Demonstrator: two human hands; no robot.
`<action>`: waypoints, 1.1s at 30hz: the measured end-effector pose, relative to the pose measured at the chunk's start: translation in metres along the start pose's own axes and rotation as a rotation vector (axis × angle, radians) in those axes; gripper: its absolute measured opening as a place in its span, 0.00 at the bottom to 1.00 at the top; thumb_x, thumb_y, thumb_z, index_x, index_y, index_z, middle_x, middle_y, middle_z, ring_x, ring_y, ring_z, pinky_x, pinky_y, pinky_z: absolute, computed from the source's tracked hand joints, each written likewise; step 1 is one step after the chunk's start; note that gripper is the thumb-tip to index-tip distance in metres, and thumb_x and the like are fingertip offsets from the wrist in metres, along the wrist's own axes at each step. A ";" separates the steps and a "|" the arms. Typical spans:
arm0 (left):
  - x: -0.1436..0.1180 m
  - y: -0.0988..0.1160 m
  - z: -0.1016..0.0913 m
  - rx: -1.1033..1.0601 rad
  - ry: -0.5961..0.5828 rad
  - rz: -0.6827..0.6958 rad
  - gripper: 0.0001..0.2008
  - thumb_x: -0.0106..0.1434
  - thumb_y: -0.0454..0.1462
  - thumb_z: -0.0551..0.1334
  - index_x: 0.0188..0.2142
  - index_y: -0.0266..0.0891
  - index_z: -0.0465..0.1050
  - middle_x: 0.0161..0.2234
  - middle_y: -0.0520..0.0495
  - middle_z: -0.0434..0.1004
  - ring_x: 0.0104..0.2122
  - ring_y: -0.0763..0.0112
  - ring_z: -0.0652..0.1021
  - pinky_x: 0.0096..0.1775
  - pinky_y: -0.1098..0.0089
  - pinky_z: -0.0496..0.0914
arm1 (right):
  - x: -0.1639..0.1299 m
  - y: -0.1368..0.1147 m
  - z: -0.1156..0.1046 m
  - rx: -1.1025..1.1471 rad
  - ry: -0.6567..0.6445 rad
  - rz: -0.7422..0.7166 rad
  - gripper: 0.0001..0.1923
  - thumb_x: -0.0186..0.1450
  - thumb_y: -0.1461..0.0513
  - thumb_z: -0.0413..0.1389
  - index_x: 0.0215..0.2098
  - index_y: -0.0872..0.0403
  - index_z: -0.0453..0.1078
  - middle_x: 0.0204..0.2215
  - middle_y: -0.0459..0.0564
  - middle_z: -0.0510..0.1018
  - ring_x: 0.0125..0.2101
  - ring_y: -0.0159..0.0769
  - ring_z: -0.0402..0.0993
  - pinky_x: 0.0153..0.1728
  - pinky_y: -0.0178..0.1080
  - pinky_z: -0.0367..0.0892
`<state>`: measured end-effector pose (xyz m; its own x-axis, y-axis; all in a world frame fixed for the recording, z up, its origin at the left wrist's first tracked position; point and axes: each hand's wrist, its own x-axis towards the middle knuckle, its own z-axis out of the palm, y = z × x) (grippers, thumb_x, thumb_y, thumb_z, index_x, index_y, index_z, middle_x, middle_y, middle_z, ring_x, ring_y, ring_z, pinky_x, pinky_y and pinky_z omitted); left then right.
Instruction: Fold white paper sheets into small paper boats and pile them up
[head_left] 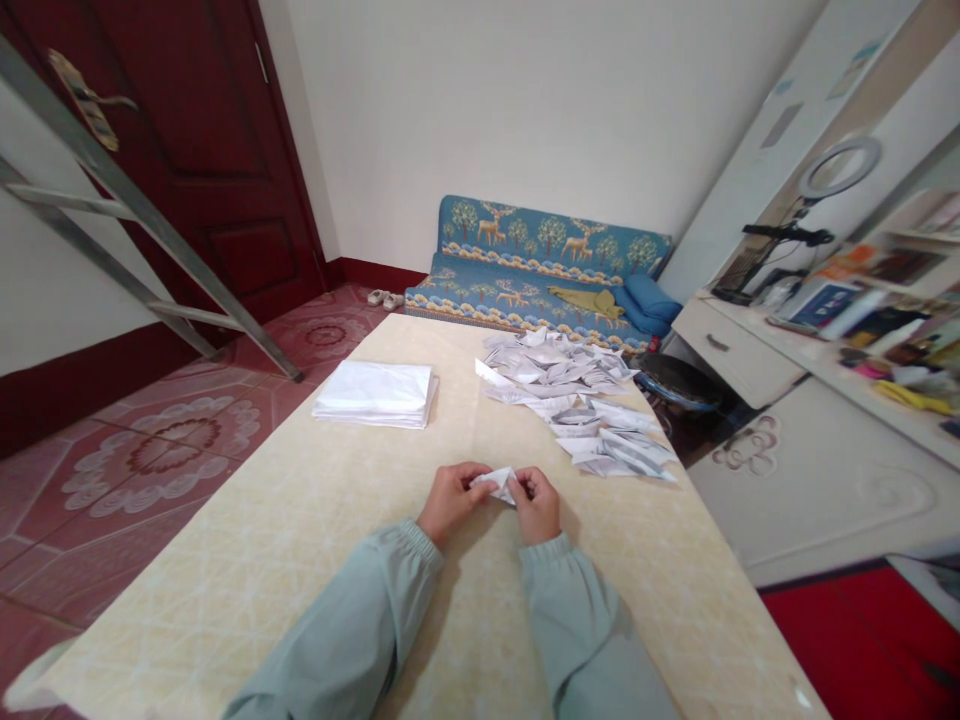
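Left hand (451,500) and right hand (537,503) both closed on small folded paper (501,484), held just above table (300,540). Beyond paper: sheet stack (377,393) far-left, folded pile (581,405) far-right.

Pale green sleeves (360,640) — elastic cuffs.

No writing, label or number is legible anywhere, not even on the folded papers (581,405)

Left hand (450,500), right hand (536,503), fingertips pinched together.
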<state>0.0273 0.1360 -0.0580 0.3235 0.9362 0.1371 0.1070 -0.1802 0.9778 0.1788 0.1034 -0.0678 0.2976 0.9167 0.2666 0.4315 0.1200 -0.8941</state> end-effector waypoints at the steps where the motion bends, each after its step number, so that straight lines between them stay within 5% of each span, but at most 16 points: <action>1: 0.000 0.000 0.001 -0.063 -0.014 -0.008 0.13 0.53 0.40 0.63 0.36 0.33 0.75 0.29 0.46 0.79 0.27 0.69 0.75 0.30 0.72 0.68 | 0.000 0.001 0.000 0.036 0.013 0.007 0.09 0.57 0.56 0.51 0.27 0.54 0.64 0.21 0.43 0.70 0.23 0.31 0.67 0.24 0.33 0.64; 11: -0.003 0.007 -0.001 -0.286 -0.087 -0.074 0.20 0.55 0.45 0.62 0.41 0.31 0.74 0.28 0.44 0.79 0.26 0.68 0.77 0.29 0.70 0.70 | -0.002 -0.003 -0.002 0.218 0.051 0.053 0.09 0.56 0.56 0.53 0.25 0.54 0.63 0.19 0.42 0.69 0.20 0.30 0.65 0.23 0.32 0.62; 23: -0.006 0.011 0.003 -0.254 -0.178 -0.084 0.20 0.49 0.44 0.67 0.37 0.30 0.75 0.26 0.47 0.78 0.23 0.71 0.75 0.26 0.73 0.67 | -0.008 -0.013 0.000 0.208 0.025 0.005 0.08 0.55 0.57 0.56 0.25 0.54 0.65 0.20 0.43 0.70 0.22 0.30 0.66 0.25 0.32 0.64; 29: -0.003 0.010 0.001 -0.266 -0.015 -0.141 0.18 0.52 0.44 0.65 0.35 0.29 0.73 0.19 0.48 0.75 0.17 0.74 0.72 0.22 0.75 0.66 | -0.009 -0.018 0.001 0.372 -0.024 -0.051 0.17 0.53 0.60 0.59 0.38 0.52 0.61 0.32 0.47 0.73 0.27 0.32 0.72 0.27 0.33 0.67; 33: -0.002 0.011 -0.002 -0.273 -0.010 -0.112 0.17 0.54 0.43 0.64 0.35 0.29 0.73 0.19 0.48 0.75 0.18 0.74 0.72 0.21 0.75 0.66 | -0.008 -0.013 0.003 0.250 0.001 -0.090 0.10 0.53 0.61 0.58 0.33 0.53 0.64 0.30 0.46 0.74 0.27 0.31 0.71 0.28 0.33 0.67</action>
<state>0.0261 0.1322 -0.0470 0.3332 0.9425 0.0252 -0.1143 0.0138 0.9934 0.1687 0.0960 -0.0595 0.2684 0.8978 0.3491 0.2320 0.2915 -0.9280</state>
